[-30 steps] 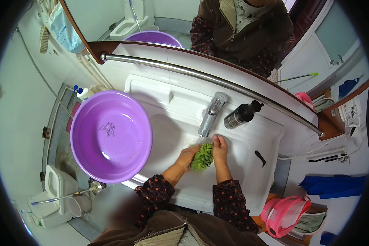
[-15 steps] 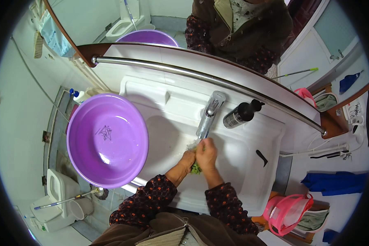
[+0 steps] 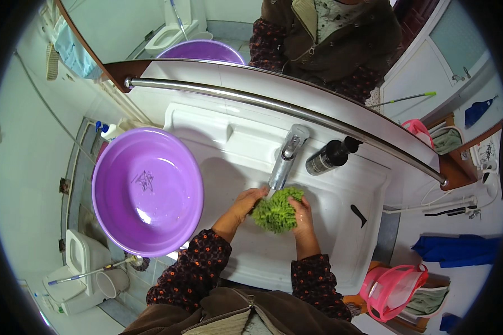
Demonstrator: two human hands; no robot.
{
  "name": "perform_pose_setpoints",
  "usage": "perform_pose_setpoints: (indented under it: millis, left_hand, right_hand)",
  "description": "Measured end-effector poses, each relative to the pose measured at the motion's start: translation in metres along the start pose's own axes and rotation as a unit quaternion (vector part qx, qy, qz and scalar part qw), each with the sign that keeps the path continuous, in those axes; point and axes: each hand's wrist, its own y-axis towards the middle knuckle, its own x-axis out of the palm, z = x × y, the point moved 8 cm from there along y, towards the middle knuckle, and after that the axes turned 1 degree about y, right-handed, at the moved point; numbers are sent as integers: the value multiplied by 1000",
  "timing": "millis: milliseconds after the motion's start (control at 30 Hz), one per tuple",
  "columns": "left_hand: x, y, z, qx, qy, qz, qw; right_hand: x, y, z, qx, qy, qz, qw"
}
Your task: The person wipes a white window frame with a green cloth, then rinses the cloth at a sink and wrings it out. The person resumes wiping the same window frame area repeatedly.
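Tufted cloth [image 3: 276,214] spread wider, right hand [image 3: 303,221] part-hidden

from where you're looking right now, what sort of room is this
Most likely a home bathroom: there is a toilet at the lower left, a white sink with a metal tap, and a long mirror above it.
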Motion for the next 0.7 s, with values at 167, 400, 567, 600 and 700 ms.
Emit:
perform_pose_setpoints:
  millis: [167,400,567,600,700]
  left_hand:
    - [45,-13,-20,-72,-283,-103,951]
    - [2,28,-34,-18,-271,110,956]
    - [1,51,-73,114,-47,102,987]
    - [19,41,-72,41,-117,101,987]
    - [34,8,-40,22,-109,89,990]
  right_hand:
    - [13,10,-1,22,141,5,990]
    - [78,-43,-13,-237,-285,-12,929]
    - [89,-34,-8,-360,-553,94,746]
    - [65,-12,-18,-342,-574,126,733]
    - [28,7,-21,-282,-520,176,787]
